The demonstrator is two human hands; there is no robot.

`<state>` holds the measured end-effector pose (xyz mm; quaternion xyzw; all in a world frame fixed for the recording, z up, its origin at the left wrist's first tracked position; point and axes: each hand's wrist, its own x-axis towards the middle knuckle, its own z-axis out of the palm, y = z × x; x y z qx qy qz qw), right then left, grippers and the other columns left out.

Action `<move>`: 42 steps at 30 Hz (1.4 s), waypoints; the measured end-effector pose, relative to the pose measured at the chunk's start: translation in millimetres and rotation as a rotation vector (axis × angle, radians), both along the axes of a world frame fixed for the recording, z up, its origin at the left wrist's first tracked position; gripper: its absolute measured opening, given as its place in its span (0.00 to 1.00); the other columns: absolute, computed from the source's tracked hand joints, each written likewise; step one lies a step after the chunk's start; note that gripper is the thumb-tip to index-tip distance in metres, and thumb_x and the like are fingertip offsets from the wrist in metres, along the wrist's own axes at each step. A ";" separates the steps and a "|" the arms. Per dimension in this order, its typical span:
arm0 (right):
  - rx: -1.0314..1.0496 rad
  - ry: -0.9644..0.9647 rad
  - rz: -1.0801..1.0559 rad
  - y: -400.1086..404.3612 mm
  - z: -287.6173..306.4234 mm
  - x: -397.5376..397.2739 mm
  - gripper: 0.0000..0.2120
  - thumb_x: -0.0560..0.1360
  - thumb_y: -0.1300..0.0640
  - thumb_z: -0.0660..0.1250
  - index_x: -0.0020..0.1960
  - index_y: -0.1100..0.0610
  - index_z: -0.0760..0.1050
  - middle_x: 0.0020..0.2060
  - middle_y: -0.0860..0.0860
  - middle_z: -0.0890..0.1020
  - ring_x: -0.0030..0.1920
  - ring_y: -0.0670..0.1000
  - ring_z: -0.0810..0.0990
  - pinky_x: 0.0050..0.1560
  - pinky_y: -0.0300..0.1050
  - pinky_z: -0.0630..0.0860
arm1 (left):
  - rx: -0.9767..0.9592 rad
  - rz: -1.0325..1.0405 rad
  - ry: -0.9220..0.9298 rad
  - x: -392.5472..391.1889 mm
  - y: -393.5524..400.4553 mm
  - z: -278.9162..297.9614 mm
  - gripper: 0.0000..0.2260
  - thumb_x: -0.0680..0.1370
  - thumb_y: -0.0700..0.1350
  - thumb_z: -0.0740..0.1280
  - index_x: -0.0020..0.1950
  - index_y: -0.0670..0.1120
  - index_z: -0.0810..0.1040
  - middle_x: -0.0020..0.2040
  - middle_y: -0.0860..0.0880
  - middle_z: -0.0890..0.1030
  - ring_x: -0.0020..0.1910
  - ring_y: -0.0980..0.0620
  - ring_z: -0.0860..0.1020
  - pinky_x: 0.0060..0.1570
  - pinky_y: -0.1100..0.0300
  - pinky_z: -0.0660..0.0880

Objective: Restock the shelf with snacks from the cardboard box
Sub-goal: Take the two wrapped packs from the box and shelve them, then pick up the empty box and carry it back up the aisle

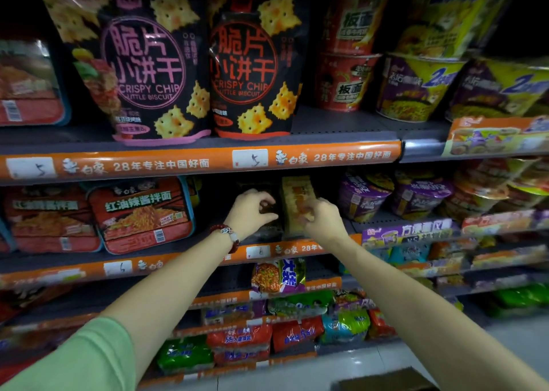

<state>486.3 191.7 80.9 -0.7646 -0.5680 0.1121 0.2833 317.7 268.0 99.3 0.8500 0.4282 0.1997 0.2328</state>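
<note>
Past box (pixel 383 380) corner at floor, left hand (pixel 252 212) clenched on dark pack (pixel 269 209), right hand (pixel 322 216) pinching tan pack (pixel 297 194) on second shelf (pixel 297 249) (upright, touching): best slid back squarely, faces forward, beside noodle trays (pixel 139 212).

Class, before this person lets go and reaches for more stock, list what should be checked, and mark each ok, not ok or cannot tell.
1. Left hand grips the dark packet: ok.
2. Right hand touches the tan packet: ok.
3. Tan packet stands upright: ok.
4. Dark packet seated fully on the second shelf: cannot tell.
5. Cardboard box within view: ok.
6. Stock left in box: cannot tell.
</note>
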 end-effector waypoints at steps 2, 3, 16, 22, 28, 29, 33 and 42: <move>0.009 -0.002 -0.042 -13.9 1.0 -1.4 0.16 0.72 0.61 0.68 0.59 0.59 0.77 0.54 0.56 0.78 0.54 0.56 0.78 0.51 0.45 0.74 | 0.019 -0.077 0.018 9.5 -7.5 2.4 0.15 0.72 0.47 0.73 0.57 0.46 0.79 0.53 0.46 0.78 0.47 0.56 0.73 0.47 0.66 0.69; 0.014 -0.001 -0.075 -23.3 -0.1 -0.8 0.16 0.72 0.61 0.69 0.59 0.59 0.77 0.53 0.56 0.78 0.53 0.56 0.78 0.50 0.45 0.74 | 0.028 -0.126 0.029 15.8 -13.1 3.1 0.15 0.72 0.47 0.73 0.57 0.46 0.79 0.53 0.46 0.78 0.46 0.56 0.74 0.47 0.66 0.69; -0.053 0.085 -0.587 -213.3 -29.8 86.0 0.14 0.73 0.59 0.67 0.58 0.58 0.78 0.52 0.54 0.81 0.54 0.54 0.79 0.50 0.46 0.76 | 0.007 -0.637 0.123 159.8 -141.7 -13.4 0.14 0.74 0.47 0.71 0.58 0.45 0.79 0.56 0.46 0.80 0.56 0.50 0.77 0.55 0.60 0.71; -0.100 0.151 -0.809 -317.8 -52.9 145.8 0.10 0.72 0.61 0.67 0.53 0.60 0.78 0.49 0.54 0.81 0.52 0.56 0.78 0.46 0.45 0.74 | -0.035 -0.844 0.182 250.5 -221.5 -36.7 0.14 0.74 0.48 0.71 0.58 0.44 0.79 0.57 0.46 0.79 0.56 0.50 0.77 0.53 0.62 0.71; -0.172 0.238 -0.991 -406.7 -86.5 192.0 0.14 0.75 0.59 0.68 0.59 0.60 0.77 0.55 0.57 0.80 0.54 0.55 0.78 0.53 0.46 0.74 | -0.038 -0.991 0.291 320.4 -287.9 -72.9 0.16 0.74 0.49 0.70 0.58 0.43 0.79 0.55 0.44 0.80 0.56 0.47 0.77 0.54 0.57 0.73; -0.187 0.253 -1.023 -419.3 -93.8 197.1 0.14 0.75 0.59 0.68 0.59 0.59 0.76 0.55 0.56 0.80 0.54 0.54 0.78 0.53 0.46 0.74 | -0.044 -1.007 0.312 329.0 -296.9 -80.4 0.16 0.75 0.49 0.70 0.58 0.42 0.78 0.55 0.45 0.80 0.56 0.47 0.77 0.53 0.58 0.73; -0.237 0.315 -1.117 -460.2 -123.8 207.8 0.14 0.75 0.59 0.68 0.60 0.58 0.76 0.55 0.55 0.79 0.54 0.54 0.78 0.52 0.45 0.75 | -0.057 -1.050 0.393 359.6 -322.8 -117.8 0.16 0.73 0.50 0.71 0.58 0.44 0.79 0.53 0.45 0.82 0.54 0.47 0.78 0.54 0.55 0.75; -0.365 0.461 -1.241 -499.7 -215.7 206.9 0.14 0.74 0.60 0.66 0.59 0.57 0.76 0.53 0.54 0.80 0.53 0.53 0.78 0.53 0.48 0.77 | -0.045 -1.198 0.609 417.9 -348.1 -225.6 0.14 0.75 0.47 0.69 0.59 0.43 0.78 0.56 0.43 0.80 0.55 0.46 0.78 0.54 0.56 0.73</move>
